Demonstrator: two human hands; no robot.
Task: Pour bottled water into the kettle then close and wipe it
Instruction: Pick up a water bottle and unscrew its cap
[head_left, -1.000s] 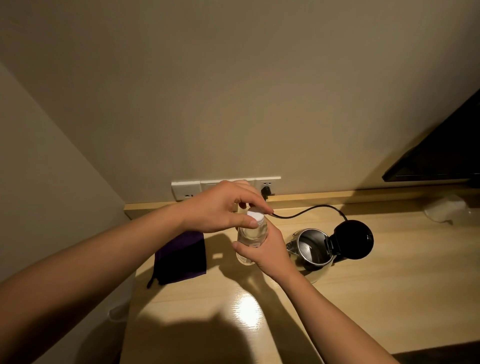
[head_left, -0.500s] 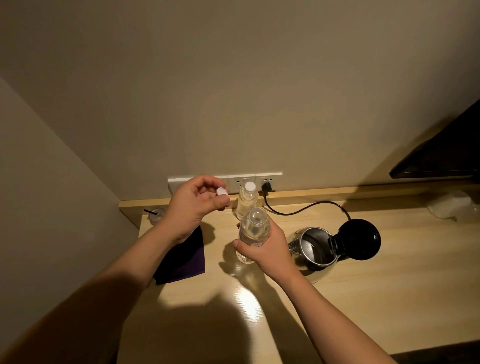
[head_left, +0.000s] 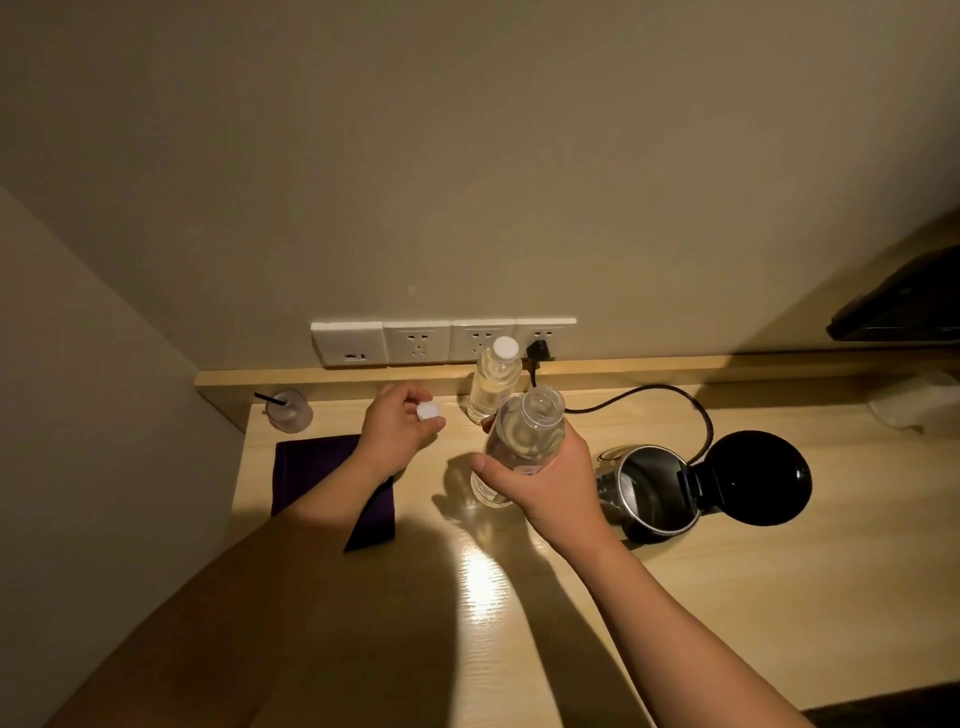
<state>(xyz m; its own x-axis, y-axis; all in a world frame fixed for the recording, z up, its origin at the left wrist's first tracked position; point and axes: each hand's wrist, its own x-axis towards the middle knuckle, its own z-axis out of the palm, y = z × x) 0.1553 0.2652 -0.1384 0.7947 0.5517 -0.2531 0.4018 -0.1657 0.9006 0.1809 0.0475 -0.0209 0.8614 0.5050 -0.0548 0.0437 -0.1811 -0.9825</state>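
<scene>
Here, my left hand's (head_left: 396, 431) fingertips (head_left: 435, 422) pinch a small white bottle cap (head_left: 429, 411), held just above the wooden desk (head_left: 779, 597). The other fingers curl in around it. My right hand (head_left: 550, 478) wraps around an open, clear water bottle (head_left: 522, 441), thumb on the near side and fingers curled round the far side. The bottle is upright with a slight lean, its uncapped mouth facing up, and its base is at or just above the desk; I cannot tell which.

Just right of that hand sits the steel kettle (head_left: 649, 493), its black lid (head_left: 756, 478) swung fully open to the right. A black cord (head_left: 649, 392) runs from behind the kettle to a plug in the white wall sockets (head_left: 415, 343).

Behind the held bottle stands a second, capped bottle (head_left: 493, 382) against the back ledge. Under my left forearm lies a dark purple cloth (head_left: 311, 473), flat on the desk. In the far left corner is a small clear cup with a black straw (head_left: 288, 410).
</scene>
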